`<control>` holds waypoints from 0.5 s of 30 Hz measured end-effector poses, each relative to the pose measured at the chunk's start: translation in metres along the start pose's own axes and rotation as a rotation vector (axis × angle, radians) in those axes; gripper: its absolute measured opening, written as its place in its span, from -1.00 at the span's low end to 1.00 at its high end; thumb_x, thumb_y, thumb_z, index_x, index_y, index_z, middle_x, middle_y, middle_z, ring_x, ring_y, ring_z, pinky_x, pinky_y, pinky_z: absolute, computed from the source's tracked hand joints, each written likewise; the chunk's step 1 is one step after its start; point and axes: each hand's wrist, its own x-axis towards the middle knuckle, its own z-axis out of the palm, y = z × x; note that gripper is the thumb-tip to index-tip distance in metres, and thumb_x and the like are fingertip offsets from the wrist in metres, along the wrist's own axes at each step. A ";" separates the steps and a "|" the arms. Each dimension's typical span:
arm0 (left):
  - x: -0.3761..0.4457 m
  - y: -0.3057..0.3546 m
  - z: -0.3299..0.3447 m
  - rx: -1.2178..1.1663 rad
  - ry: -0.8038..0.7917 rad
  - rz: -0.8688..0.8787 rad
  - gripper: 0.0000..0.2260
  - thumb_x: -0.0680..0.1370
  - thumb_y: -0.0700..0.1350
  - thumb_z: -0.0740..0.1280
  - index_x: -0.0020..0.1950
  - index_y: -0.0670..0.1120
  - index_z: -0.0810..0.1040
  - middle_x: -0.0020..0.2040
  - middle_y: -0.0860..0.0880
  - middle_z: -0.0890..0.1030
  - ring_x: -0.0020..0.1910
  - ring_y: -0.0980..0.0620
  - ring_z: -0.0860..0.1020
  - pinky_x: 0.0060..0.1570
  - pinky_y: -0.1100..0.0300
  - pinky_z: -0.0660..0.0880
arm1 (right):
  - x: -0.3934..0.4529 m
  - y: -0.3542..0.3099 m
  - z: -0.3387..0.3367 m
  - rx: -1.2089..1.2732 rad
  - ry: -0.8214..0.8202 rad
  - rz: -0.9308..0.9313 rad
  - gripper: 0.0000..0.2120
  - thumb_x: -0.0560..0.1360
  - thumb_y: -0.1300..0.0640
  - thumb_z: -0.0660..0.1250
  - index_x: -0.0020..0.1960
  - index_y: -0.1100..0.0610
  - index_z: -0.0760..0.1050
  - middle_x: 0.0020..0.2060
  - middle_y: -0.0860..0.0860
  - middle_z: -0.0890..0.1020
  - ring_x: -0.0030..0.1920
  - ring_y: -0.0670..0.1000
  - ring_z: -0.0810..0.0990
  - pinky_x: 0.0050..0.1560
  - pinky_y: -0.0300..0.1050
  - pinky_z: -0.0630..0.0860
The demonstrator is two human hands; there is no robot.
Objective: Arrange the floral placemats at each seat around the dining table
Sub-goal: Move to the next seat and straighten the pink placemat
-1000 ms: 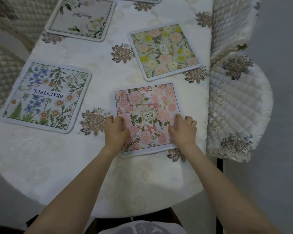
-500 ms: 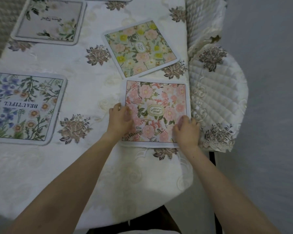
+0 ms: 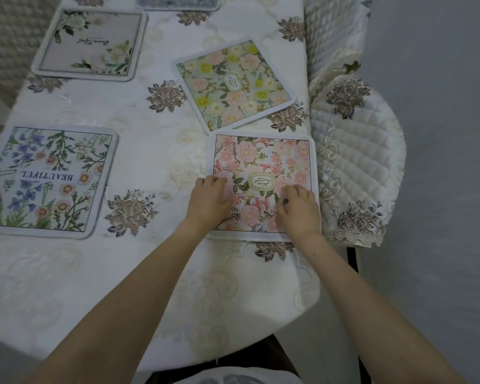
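Note:
A pink floral placemat [image 3: 263, 159] lies flat near the table's right edge. My left hand [image 3: 209, 199] presses on its left side and my right hand [image 3: 298, 207] on its lower right, fingers curled down onto the mat. Just behind it sits a yellow-and-pink floral placemat [image 3: 233, 83], turned at an angle. A blue-flower placemat printed "BEAUTIFUL" [image 3: 46, 180] lies at the left. A grey placemat with white flowers [image 3: 90, 44] is at the back left. The edge of another placemat [image 3: 178, 2] shows at the top.
The table [image 3: 139, 273] wears a white embroidered cloth with brown flower motifs. A chair with a quilted cream cover [image 3: 355, 162] stands against the table's right side. Grey floor [image 3: 441, 189] lies to the right.
The pink placemat has slid right toward the table's edge and chair, and my hands moved with it. Its near edge now sits square to the table.

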 end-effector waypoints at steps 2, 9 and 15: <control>-0.004 0.006 -0.014 -0.017 0.023 0.051 -0.59 0.52 -0.09 0.28 0.34 -0.18 0.39 0.23 -0.21 0.50 0.16 -0.23 0.40 0.15 -0.02 0.33 | -0.004 -0.006 -0.011 0.032 0.051 -0.007 -0.64 0.54 0.08 0.20 0.29 0.20 0.40 0.26 0.16 0.48 0.22 0.20 0.38 0.16 0.09 0.37; -0.030 0.032 -0.077 -0.036 0.197 0.287 -0.64 0.52 -0.07 0.31 0.28 -0.16 0.45 0.14 -0.16 0.55 0.11 -0.19 0.45 0.06 -0.02 0.41 | -0.039 -0.033 -0.064 0.099 0.252 -0.072 -0.59 0.56 0.04 0.20 0.37 0.16 0.35 0.29 0.12 0.49 0.26 0.15 0.38 0.23 0.05 0.35; -0.069 0.045 -0.111 -0.031 0.309 0.453 -0.64 0.52 -0.05 0.30 0.28 -0.15 0.45 0.19 -0.11 0.56 0.15 -0.16 0.47 0.11 -0.02 0.43 | -0.088 -0.056 -0.097 0.109 0.411 -0.114 -0.58 0.54 0.05 0.23 0.35 0.16 0.37 0.27 0.09 0.51 0.26 0.13 0.40 0.26 0.04 0.35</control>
